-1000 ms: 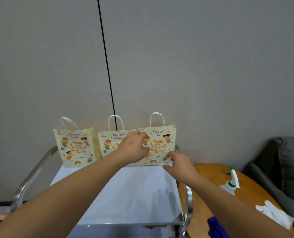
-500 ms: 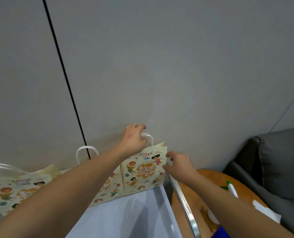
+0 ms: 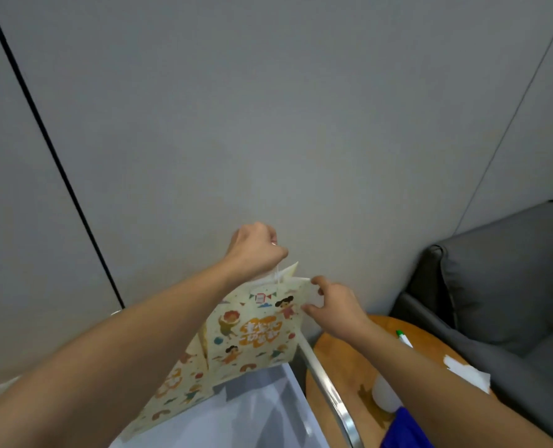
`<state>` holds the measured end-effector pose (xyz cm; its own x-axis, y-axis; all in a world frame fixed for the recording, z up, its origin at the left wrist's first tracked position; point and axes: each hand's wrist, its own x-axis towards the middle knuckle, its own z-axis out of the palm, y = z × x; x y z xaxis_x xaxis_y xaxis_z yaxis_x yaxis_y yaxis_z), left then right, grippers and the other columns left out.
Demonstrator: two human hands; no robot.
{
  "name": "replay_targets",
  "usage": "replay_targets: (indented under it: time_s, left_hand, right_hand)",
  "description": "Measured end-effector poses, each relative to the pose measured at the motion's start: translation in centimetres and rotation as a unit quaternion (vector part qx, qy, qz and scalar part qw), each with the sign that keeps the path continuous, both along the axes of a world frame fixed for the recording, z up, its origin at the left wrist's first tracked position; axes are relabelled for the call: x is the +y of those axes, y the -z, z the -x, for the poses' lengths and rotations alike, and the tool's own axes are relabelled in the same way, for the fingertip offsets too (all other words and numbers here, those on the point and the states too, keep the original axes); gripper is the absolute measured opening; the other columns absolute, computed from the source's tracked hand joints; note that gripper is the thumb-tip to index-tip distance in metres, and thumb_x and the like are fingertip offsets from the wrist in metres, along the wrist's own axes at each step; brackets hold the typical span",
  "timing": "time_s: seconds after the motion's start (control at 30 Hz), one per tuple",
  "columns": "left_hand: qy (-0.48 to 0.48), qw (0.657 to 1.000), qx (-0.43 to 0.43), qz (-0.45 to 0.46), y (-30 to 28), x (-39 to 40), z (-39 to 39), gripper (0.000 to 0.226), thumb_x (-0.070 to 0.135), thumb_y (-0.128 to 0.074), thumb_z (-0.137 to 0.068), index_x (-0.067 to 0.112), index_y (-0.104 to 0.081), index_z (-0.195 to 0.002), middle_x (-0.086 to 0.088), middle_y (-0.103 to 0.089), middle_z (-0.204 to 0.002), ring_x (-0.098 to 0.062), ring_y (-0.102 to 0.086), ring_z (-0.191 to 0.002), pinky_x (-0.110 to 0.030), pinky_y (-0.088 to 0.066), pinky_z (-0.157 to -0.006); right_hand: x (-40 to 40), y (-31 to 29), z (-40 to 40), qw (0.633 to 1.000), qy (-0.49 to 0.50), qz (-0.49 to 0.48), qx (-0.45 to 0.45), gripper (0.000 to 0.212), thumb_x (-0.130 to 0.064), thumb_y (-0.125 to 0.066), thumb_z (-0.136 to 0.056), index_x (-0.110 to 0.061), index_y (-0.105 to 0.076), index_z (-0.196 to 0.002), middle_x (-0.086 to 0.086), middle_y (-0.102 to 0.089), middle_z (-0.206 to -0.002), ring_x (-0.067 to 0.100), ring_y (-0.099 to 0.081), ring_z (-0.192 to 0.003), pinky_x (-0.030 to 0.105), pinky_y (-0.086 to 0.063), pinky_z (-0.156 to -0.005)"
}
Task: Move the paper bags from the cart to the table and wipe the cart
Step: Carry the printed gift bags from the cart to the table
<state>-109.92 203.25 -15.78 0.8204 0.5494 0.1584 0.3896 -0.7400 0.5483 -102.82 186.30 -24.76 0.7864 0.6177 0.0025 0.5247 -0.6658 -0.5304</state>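
The left hand (image 3: 257, 250) is closed around the handle of the paper bag (image 3: 252, 331), which hangs just below it over the cart (image 3: 330, 389). The right hand (image 3: 336, 307) pinches its top corner. Best to lift it clear of the rail, then carry it right of the grip to the table (image 3: 343, 354).

Place: lounge or office waiting corner | showing: grey panelled wall (image 3: 301, 124) | grey sofa (image 3: 501, 286) sitting beside round wooden table (image 3: 339, 360) | steel cart (image 3: 330, 383) standing alongside

Paper bags (image 3: 184, 379) on cart (image 3: 262, 415)
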Motion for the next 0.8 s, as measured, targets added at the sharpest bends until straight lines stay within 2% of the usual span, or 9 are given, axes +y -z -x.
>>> replay_targets:
  time_s: [0.1,0.17,0.3,0.43,0.53,0.6,0.63,0.73,0.8]
  left_hand:
    - [0.007,0.999,-0.046,-0.027,-4.1,-2.5,-0.6,0.025,0.029,-0.071,-0.077,0.012,-0.059,-0.064,-0.002,-0.058,-0.06,-0.022,-0.058,-0.067,-0.023,-0.035,-0.052]
    - [0.022,0.996,-0.073,-0.041,-6.6,-4.7,-1.1,0.025,0.028,-0.072,-0.075,0.011,-0.059,-0.063,-0.004,-0.06,-0.061,-0.023,-0.059,-0.069,-0.023,-0.036,-0.052]
    - [0.074,0.988,-0.121,-0.059,-10.3,-9.8,-1.9,0.028,0.027,-0.073,-0.075,0.013,-0.056,-0.058,-0.001,-0.056,-0.058,-0.018,-0.053,-0.063,-0.024,-0.034,-0.052]
    - [0.138,0.978,-0.142,-0.061,-12.2,-15.4,-2.9,0.029,0.025,-0.073,-0.074,0.014,-0.054,-0.055,0.001,-0.053,-0.054,-0.017,-0.051,-0.06,-0.025,-0.035,-0.052]
    - [0.206,0.967,-0.142,-0.053,-12.8,-20.6,-3.9,0.029,0.023,-0.073,-0.076,0.015,-0.055,-0.055,0.001,-0.052,-0.054,-0.016,-0.05,-0.059,-0.025,-0.035,-0.052]
    - [0.257,0.956,-0.136,-0.05,-12.7,-24.8,-4.5,0.028,0.021,-0.073,-0.078,0.016,-0.056,-0.057,0.001,-0.052,-0.056,-0.014,-0.05,-0.059,-0.025,-0.036,-0.052]
    - [0.282,0.949,-0.133,-0.046,-12.6,-27.1,-4.8,0.027,0.02,-0.072,-0.079,0.015,-0.056,-0.058,0.001,-0.052,-0.056,-0.014,-0.05,-0.059,-0.025,-0.038,-0.052]
    - [0.352,0.926,-0.131,-0.041,-11.6,-35.0,-5.5,0.027,0.022,-0.071,-0.077,0.017,-0.055,-0.055,0.002,-0.052,-0.055,-0.015,-0.049,-0.059,-0.027,-0.04,-0.054]
    - [0.402,0.907,-0.122,-0.041,-10.5,-40.7,-5.5,0.028,0.023,-0.07,-0.077,0.017,-0.055,-0.055,0.001,-0.053,-0.056,-0.015,-0.05,-0.059,-0.028,-0.037,-0.052]
  right_hand:
    - [-2.1,-2.1,0.1,0.999,-0.019,-0.048,-0.005,0.092,-0.051,-0.074,-0.084,-0.025,-0.023,-0.156,0.003,-0.04,-0.15,0.024,-0.042,-0.135,0.041,-0.04,-0.109]
    - [-3.7,-3.7,0.0,0.996,-0.01,-0.09,-0.013,0.103,-0.051,-0.077,-0.082,-0.025,-0.015,-0.159,0.0,-0.03,-0.157,0.022,-0.033,-0.143,0.04,-0.031,-0.115]
    - [-7.9,-6.9,-0.9,0.987,0.03,-0.151,-0.041,0.096,-0.048,-0.076,-0.083,-0.029,-0.019,-0.158,-0.004,-0.03,-0.16,0.02,-0.034,-0.145,0.044,-0.033,-0.118]
    - [-14.1,-9.3,-0.8,0.98,0.075,-0.18,-0.03,0.086,-0.04,-0.08,-0.082,-0.028,-0.033,-0.154,-0.003,-0.043,-0.151,0.018,-0.047,-0.134,0.045,-0.047,-0.108]
    - [-19.9,-10.2,0.0,0.971,0.115,-0.208,-0.011,0.064,-0.029,-0.079,-0.086,-0.026,-0.049,-0.142,-0.005,-0.058,-0.132,0.012,-0.063,-0.11,0.033,-0.06,-0.088]
    - [-24.5,-10.3,0.9,0.963,0.165,-0.213,-0.013,0.043,-0.028,-0.077,-0.087,-0.027,-0.058,-0.125,-0.009,-0.063,-0.116,0.004,-0.065,-0.095,0.02,-0.059,-0.072]
    - [-26.9,-10.2,1.4,0.958,0.19,-0.213,-0.016,0.036,-0.03,-0.077,-0.087,-0.029,-0.059,-0.118,-0.01,-0.064,-0.11,0.002,-0.064,-0.092,0.018,-0.058,-0.069]
    - [-34.5,-9.7,3.5,0.949,0.249,-0.192,-0.028,0.034,-0.038,-0.08,-0.083,-0.028,-0.065,-0.112,-0.011,-0.065,-0.105,0.002,-0.064,-0.091,0.019,-0.055,-0.072]
    - [-39.7,-8.8,5.5,0.939,0.29,-0.187,-0.011,0.027,-0.037,-0.081,-0.082,-0.027,-0.07,-0.105,-0.012,-0.068,-0.098,-0.002,-0.064,-0.086,0.014,-0.049,-0.066]
